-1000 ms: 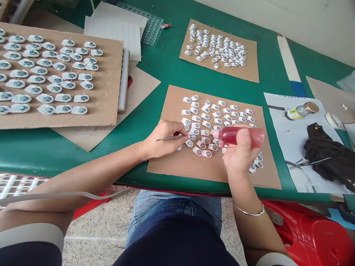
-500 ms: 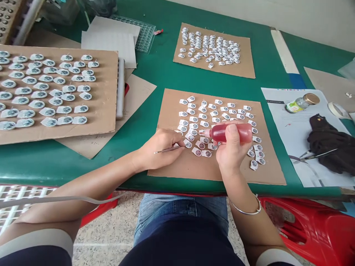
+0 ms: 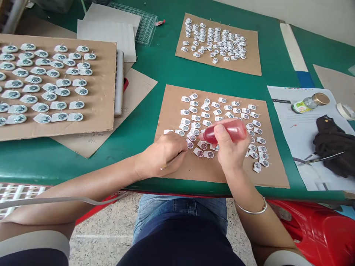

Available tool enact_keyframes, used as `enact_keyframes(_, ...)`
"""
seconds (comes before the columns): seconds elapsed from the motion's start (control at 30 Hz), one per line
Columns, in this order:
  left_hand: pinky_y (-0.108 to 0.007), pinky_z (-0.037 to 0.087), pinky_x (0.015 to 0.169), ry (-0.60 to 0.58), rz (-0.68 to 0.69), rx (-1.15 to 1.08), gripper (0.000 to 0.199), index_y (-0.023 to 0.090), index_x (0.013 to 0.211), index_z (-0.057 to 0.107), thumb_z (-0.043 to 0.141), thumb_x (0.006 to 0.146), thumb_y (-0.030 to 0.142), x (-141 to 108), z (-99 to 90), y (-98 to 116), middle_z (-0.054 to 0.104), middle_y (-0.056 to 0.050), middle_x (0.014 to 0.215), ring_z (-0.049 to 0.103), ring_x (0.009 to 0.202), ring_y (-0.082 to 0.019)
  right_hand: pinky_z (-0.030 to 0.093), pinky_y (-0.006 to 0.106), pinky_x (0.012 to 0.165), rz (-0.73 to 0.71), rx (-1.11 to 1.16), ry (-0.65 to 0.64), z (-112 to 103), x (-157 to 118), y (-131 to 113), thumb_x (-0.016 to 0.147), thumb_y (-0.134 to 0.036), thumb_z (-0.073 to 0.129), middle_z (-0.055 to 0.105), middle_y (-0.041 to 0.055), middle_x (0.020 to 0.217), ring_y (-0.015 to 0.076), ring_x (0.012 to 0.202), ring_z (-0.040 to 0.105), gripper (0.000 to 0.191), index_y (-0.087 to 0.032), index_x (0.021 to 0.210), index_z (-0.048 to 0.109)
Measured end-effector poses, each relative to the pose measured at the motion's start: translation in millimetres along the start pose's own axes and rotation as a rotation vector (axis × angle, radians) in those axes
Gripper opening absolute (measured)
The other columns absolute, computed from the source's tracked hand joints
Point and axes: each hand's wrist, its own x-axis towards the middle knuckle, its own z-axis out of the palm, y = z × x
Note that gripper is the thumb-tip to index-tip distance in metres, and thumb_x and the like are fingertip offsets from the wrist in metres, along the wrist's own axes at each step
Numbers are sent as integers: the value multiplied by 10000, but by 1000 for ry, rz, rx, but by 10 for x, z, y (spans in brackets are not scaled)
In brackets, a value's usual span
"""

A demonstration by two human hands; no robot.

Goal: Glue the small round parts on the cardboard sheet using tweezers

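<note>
- Left hand (image 3: 163, 153), at eight o'clock on the cardboard sheet (image 3: 171, 107), pinches a slim rod-like tool (image 3: 172, 160).
- Right hand (image 3: 231, 147) grips a red squeeze bottle (image 3: 234, 129), nozzle (image 3: 202, 137) toward nine o'clock.

Tipped the red bottle (image 3: 233, 130) from nearly level to a slant, bringing its nozzle (image 3: 200, 137) leftward, closer to the left hand (image 3: 165, 152). Rolled that hand further over, swinging the thin tool (image 3: 168, 163) to a steeper angle.

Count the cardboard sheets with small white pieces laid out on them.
3: the near sheet, the far sheet beyond it, and the left sheet, cut off by the picture's edge. Others could be hidden.
</note>
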Motion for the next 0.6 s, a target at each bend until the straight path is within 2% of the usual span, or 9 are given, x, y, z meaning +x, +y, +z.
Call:
enact_keyframes(0.13,-311,392,590,-17,143,245,168,146,620,496,449,768,83,-45,97,82,524,-57,633,445,604,-154,504,313,642,-78,-161,-62,31,84,-54,722,-461,637,599,17,714,136,677,580,295,-172,726,580)
enact_keyframes(0.27,-344,398,605,15,305,524,179,133,648,512,426,788,61,-104,223,133,552,-84,652,475,629,-185,511,324,659,-39,-156,-109,59,67,2,734,-455,629,609,20,735,139,687,581,291,-169,755,582)
enact_keyframes(0.4,-340,396,603,25,332,638,197,133,666,509,418,828,65,-137,284,152,560,-75,651,479,606,-174,513,315,661,-24,-161,-132,66,41,36,743,-444,625,605,21,740,138,698,585,284,-164,766,584)
enact_keyframes(0.6,-327,375,575,54,335,641,189,123,661,509,436,822,56,-123,295,152,562,-71,634,475,580,-168,501,301,626,-14,-168,-182,75,37,13,746,-433,626,583,20,710,130,648,578,282,-157,766,574)
